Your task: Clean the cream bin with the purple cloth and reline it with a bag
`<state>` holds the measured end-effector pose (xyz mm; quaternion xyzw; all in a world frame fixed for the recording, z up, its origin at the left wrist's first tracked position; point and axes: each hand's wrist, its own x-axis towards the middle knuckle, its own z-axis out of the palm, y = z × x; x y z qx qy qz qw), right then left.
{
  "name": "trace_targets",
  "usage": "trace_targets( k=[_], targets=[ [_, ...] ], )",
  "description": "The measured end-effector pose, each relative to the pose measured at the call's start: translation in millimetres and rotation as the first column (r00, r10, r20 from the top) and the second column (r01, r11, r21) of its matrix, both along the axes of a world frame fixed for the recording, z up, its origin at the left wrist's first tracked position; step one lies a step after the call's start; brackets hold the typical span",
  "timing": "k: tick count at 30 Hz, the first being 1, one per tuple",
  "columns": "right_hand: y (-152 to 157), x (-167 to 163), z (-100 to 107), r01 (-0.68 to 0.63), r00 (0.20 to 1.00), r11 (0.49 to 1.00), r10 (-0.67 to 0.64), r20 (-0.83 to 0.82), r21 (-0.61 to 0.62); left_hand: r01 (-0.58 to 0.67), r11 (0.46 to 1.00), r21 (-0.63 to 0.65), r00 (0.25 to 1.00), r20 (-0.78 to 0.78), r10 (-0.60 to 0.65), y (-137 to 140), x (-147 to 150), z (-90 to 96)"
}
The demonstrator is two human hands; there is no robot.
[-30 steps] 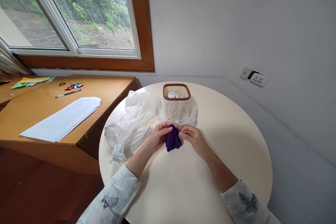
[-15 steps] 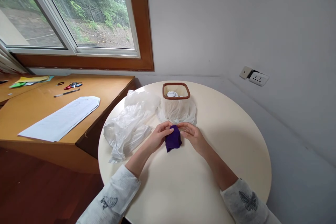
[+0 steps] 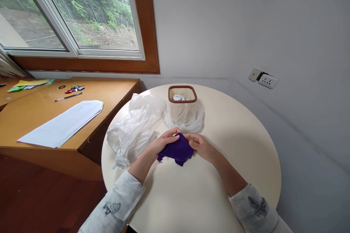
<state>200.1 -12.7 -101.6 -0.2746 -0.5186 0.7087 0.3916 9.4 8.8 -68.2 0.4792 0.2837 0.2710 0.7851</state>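
Note:
A piece of purple cloth (image 3: 177, 149) is held between my two hands above the round cream table (image 3: 197, 193). My left hand (image 3: 165, 141) pinches its upper left part, thumb on top. At the upper right edge, my right hand (image 3: 201, 146) has its fingers closed on the cloth. The fabric hangs partly unfolded toward me, with frayed threads at its lower left corner. Just beyond my hands stands a small bin (image 3: 182, 101) with a brown rim and a whitish plastic liner, some white scraps inside.
A crumpled translucent plastic bag (image 3: 133, 127) lies on the table's left side. On the wooden desk (image 3: 109, 91) at the left are paper sheets (image 3: 64, 122), a pen (image 3: 68, 97), keys (image 3: 75, 89) and coloured papers (image 3: 30, 84). A wall socket (image 3: 268, 81) is at the right.
The purple cloth has opened out from a small folded bundle into a wider piece. My right hand has moved slightly down and now grips its right edge.

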Motion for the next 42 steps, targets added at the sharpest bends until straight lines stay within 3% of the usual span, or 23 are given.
trace_targets(
  k=[6,8,10,13,16,24,34,38,42],
  targets=[
    [-5.1,11.8,6.6,-0.250,0.967,0.968,0.251,0.051,-0.020,0.027,0.996,-0.086,0.993,0.114,-0.018,-2.6,-1.8,2.4],
    [-5.9,16.9,8.5,-0.277,0.960,0.961,0.278,0.027,-0.013,0.028,0.994,-0.102,0.987,0.159,-0.011,-2.8,-2.3,1.6],
    [-5.4,23.3,8.7,-0.224,0.975,0.974,0.224,-0.005,-0.011,0.011,0.994,-0.105,0.982,0.188,0.009,-2.4,-2.5,0.1],
    [-2.5,37.4,6.2,0.004,0.996,1.000,-0.006,-0.090,-0.025,-0.038,0.994,-0.100,0.978,0.199,0.057,-1.4,-2.3,-1.3],
    [1.3,56.3,2.1,0.168,0.974,0.986,-0.170,-0.152,-0.026,-0.071,0.991,-0.110,0.982,0.169,0.089,-0.7,-1.2,-1.3],
    [6.8,97.2,-8.4,0.200,0.967,0.979,-0.190,-0.171,0.044,-0.117,0.986,-0.122,0.984,0.120,0.131,1.3,3.1,2.5],
    [8.3,105.2,-2.4,0.408,0.865,0.910,-0.410,-0.289,-0.071,-0.165,0.981,-0.098,0.979,0.105,0.175,5.3,1.6,-3.1],
    [8.4,101.9,5.7,0.501,0.810,0.852,-0.523,-0.266,-0.153,-0.189,0.976,-0.110,0.973,0.113,0.201,5.9,2.5,-3.6],
    [9.0,102.6,10.8,0.601,0.753,0.783,-0.622,-0.215,-0.160,-0.227,0.966,-0.120,0.964,0.113,0.241,6.6,5.4,-4.2]
  ],
)
